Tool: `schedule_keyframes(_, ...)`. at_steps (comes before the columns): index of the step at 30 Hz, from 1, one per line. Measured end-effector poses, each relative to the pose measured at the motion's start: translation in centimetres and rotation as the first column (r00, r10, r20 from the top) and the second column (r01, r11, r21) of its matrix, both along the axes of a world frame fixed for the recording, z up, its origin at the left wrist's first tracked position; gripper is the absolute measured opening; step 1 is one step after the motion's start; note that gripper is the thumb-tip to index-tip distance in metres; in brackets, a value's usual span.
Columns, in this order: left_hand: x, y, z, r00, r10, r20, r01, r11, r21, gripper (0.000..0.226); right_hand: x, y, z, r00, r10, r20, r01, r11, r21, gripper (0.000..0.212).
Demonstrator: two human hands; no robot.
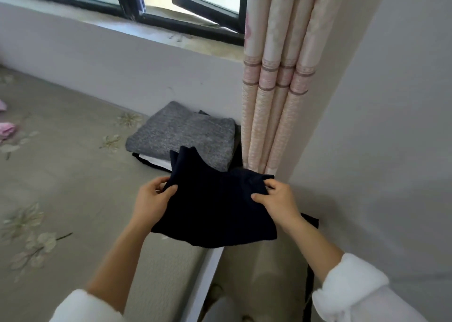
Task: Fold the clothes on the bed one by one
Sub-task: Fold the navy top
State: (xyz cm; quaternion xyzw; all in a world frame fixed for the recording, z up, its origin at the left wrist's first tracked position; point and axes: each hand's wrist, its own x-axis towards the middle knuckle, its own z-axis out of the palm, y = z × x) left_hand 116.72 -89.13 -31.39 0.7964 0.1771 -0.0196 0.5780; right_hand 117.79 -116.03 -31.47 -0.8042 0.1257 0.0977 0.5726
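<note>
Holding the dark garment [215, 206] by its upper edge, you have your left hand [152, 197] pinching the left corner, thumb on top and fingers tucked behind, and your right hand [276, 199] pinching the right corner the same way, so each grip is clamped on cloth and neither is free. The piece looks partly folded already. Its long axis runs left to right between your hands, and the rest hangs toward you over the near corner of the bed [61, 175]; whether the lower hem touches the sheet you cannot tell from here. What matters for the next move is where the pile lies. The folded grey knit [181, 136] tops a stack with white and black layers under it, and it sits on the bed straight ahead of the garment and a little to the left, tight against the curtain [274, 101] and the wall below the window. A raised flap of the dark piece overlaps the stack's near edge in this view. Your left hand is the nearer one to that stack, while your right is nearer the curtain folds. If the fold is finished, the likely move is forward and slightly left, leading with the left corner and keeping the edge level so it lands square on the grey knit without dragging the curtain. Loose pink clothes [6, 128] lie well apart at the bed's far left, apparently not yet folded.
</note>
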Motion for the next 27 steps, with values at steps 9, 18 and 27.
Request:
schedule_keyframes(9,20.1,8.9,1.8,0.998,0.058,0.026,-0.062,0.982,0.179,0.024,18.3,7.6,0.8,0.999,0.002,0.044,-0.008,0.99,0.141,0.026)
schedule_keyframes(18,36.4,16.6,0.7,0.989,0.146,0.029,-0.148,0.959,0.241,0.028,30.5,12.0,-1.6,0.988,-0.143,-0.052,0.152,0.96,0.234,0.024)
schedule_keyframes(27,33.3,13.8,-14.0,0.947,0.067,-0.314,0.098,0.871,0.481,0.054,29.8,12.6,-12.4,0.883,-0.057,-0.466,0.019,0.996,-0.086,0.052)
